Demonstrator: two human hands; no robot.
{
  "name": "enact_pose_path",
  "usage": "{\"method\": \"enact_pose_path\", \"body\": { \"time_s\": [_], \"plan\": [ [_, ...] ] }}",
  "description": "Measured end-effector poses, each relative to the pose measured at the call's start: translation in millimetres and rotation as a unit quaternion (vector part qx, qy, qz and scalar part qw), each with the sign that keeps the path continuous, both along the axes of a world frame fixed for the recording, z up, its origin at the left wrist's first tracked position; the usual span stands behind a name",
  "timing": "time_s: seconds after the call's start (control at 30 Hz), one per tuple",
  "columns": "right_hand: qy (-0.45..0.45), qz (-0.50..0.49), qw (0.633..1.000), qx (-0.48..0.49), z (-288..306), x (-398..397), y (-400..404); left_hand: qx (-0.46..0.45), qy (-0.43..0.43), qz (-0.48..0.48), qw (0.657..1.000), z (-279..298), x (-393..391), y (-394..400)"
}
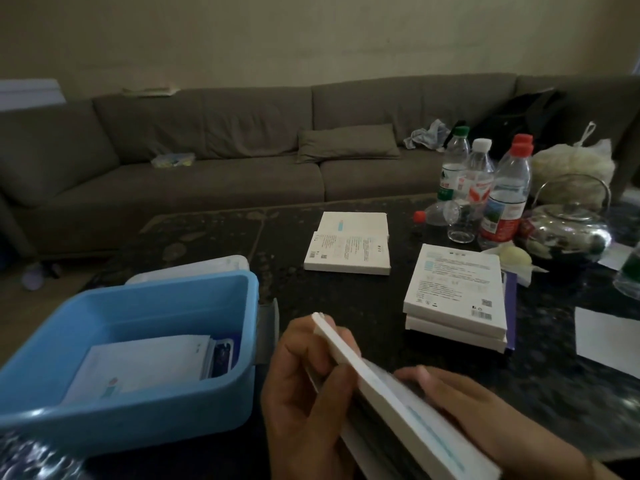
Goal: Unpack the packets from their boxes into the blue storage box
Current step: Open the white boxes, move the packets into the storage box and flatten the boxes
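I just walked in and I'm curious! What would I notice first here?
Probably both hands, left and right, holding a flat white box right up front. Next, the blue storage box at the left with packets inside, then the bottles at the table's far right.

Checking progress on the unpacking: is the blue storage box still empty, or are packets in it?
Not empty. The blue storage box stands open, with a white packet lying flat inside and a darker one beside it.

Blue box (pixel 194 403) smooth plastic, slight sheen. White boxes (pixel 453 289) matt cardboard. Packets (pixel 145 365) inside look papery. Table (pixel 346 299) dark, speckled, stone-like, glossy. Bottles (pixel 509 195) clear plastic. Teapot (pixel 568 233) shiny glass. Sofa (pixel 207 150) matt cloth.
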State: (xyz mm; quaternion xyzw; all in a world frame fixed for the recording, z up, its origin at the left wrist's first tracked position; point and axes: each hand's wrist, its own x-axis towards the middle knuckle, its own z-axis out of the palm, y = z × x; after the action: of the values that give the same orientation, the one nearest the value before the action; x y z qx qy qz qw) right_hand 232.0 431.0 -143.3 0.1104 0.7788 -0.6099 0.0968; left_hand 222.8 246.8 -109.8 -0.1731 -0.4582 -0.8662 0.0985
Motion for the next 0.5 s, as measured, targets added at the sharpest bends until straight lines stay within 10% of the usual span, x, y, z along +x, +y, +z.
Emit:
{"method": "enact_pose_path", "body": {
  "time_s": [0.5],
  "plan": [
    [0.063,-0.256,0.963,-0.061,8.7,-2.2,11.5,-0.18,-0.078,0.036,0.98,-21.6,-10.5,-15.5]
  ]
}}
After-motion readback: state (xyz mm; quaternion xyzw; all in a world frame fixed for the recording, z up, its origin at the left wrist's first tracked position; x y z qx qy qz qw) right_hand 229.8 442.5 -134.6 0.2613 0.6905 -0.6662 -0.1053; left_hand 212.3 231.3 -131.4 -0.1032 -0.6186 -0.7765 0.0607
